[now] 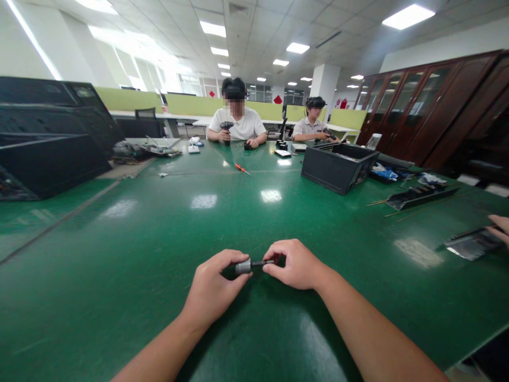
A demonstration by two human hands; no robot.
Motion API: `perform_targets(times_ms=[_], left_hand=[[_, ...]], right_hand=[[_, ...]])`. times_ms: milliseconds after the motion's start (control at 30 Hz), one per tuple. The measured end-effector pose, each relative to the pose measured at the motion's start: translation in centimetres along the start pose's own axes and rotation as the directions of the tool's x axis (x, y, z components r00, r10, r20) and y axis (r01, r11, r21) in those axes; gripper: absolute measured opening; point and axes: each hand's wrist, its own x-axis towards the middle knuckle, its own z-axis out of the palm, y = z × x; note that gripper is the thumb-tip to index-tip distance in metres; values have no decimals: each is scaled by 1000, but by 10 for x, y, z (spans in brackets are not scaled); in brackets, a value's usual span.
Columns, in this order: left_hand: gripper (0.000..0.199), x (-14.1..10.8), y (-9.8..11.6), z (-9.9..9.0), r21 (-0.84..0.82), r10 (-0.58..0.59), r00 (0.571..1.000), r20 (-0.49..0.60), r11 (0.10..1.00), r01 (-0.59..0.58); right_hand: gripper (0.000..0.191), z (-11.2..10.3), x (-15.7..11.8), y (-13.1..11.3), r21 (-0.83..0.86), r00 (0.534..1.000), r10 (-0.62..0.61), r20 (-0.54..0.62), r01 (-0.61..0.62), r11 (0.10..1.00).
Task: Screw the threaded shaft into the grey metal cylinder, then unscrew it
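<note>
Two bare forearms (159, 347) reach in from the bottom edge, nearest the camera, over a glossy green desk (178, 223); at their ends, the person's hands meet in the lower middle of the view; the left hand (210, 289) pinches a small grey cylinder (243, 267) between thumb and fingers; the right hand (296, 265) pinches the end of a thin dark shaft (257, 263) that runs out of the cylinder toward it; cylinder and shaft lie in one line, roughly level, between the two hands; whether they touch the desk cannot be told.

Farther up the desk lies an orange-handled screwdriver (240, 167); on the left stand large black computer cases (51, 164), with a heap of loose parts (133, 151) just beside them; right of centre sits a dark open-topped box (328, 170); nearer the right edge rest a dark metal channel (413, 198) and thin rods (397, 213) beside it; below these, another person's hand (499, 228) enters at the right edge, close to a flat silvery piece (469, 248).

Across the desk sits a co-worker in a white top (240, 123), one hand on a power drill (227, 126), the other at a small black part (248, 145); a second co-worker (310, 127), to the right, holds a dark tool (330, 134); behind stand yellow-green partitions (191, 103) and, at right, tall dark-wood cabinets (413, 101).
</note>
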Motion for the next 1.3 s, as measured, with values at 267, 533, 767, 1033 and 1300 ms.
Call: perform_targets(times_ms=[267,533,767,1033,1300], left_hand=[[18,-1,-3,-1,1,-14,1000,-11,1000,14],[19,-1,-3,-1,-18,-48,999,-8,999,47],[19,0,-3,-2,-30,-60,998,-9,998,59],[20,0,-5,-2,-22,-75,997,-9,997,75],[18,1,-4,-3,-21,-84,996,-5,996,84]], right_hand=[[5,-3,0,0,-4,1000,-1,-15,1,1000],[7,-4,0,3,-3,1000,15,-22,-16,1000],[8,-6,0,6,6,999,19,-30,-18,1000],[7,-8,0,8,4,999,27,-43,-27,1000],[7,-8,0,10,0,999,30,-42,-30,1000]])
